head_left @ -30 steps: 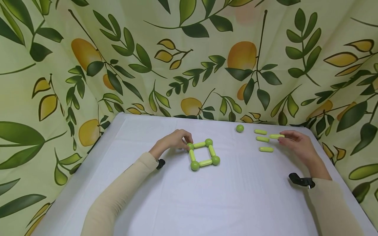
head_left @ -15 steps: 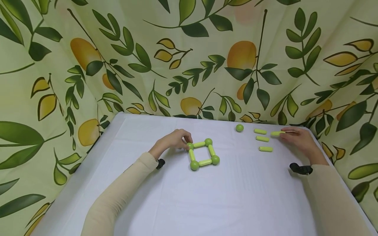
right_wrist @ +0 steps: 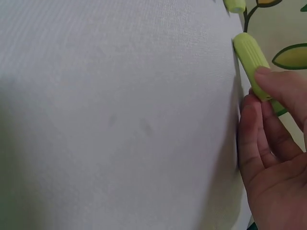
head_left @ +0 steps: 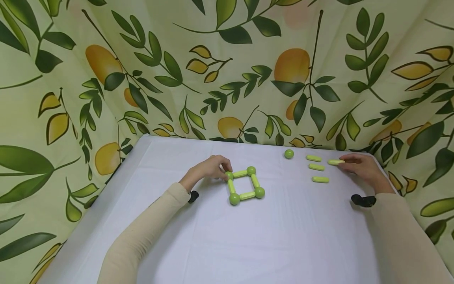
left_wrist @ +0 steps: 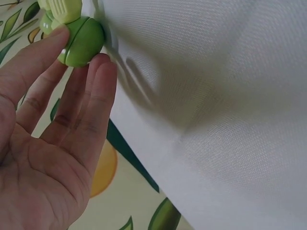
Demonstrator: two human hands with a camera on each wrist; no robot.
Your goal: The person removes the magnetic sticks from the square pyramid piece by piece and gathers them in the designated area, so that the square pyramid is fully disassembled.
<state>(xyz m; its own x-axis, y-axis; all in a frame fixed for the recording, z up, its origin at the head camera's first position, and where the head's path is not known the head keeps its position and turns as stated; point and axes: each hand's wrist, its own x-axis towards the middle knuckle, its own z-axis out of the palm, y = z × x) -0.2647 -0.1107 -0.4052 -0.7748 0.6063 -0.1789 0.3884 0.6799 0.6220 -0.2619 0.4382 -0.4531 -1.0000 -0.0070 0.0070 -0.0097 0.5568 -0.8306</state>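
Observation:
A square frame of light-green rods, with a darker green ball at each corner, lies on the white table in the head view. My left hand (head_left: pixel 213 167) pinches the frame's far-left ball (left_wrist: pixel 85 42) between thumb and fingertips. At the right, my right hand (head_left: pixel 361 167) holds one end of a ribbed light-green rod (right_wrist: pixel 250 62), its thumb on top and fingers beneath. The rod's other end points left, toward three loose rods. Another rod's end (right_wrist: pixel 235 5) shows beyond it in the right wrist view.
Three loose rods, a far one (head_left: pixel 313 158), a middle one (head_left: pixel 316 167) and a near one (head_left: pixel 320 179), lie left of my right hand. A loose green ball (head_left: pixel 289 154) sits near the back edge. Leaf-and-fruit patterned cloth (head_left: pixel 230 79) hangs behind the table (head_left: pixel 269 236).
My right hand has shifted slightly toward the back of the table and to the right, holding the rod. The left hand and the square frame have stayed in place.

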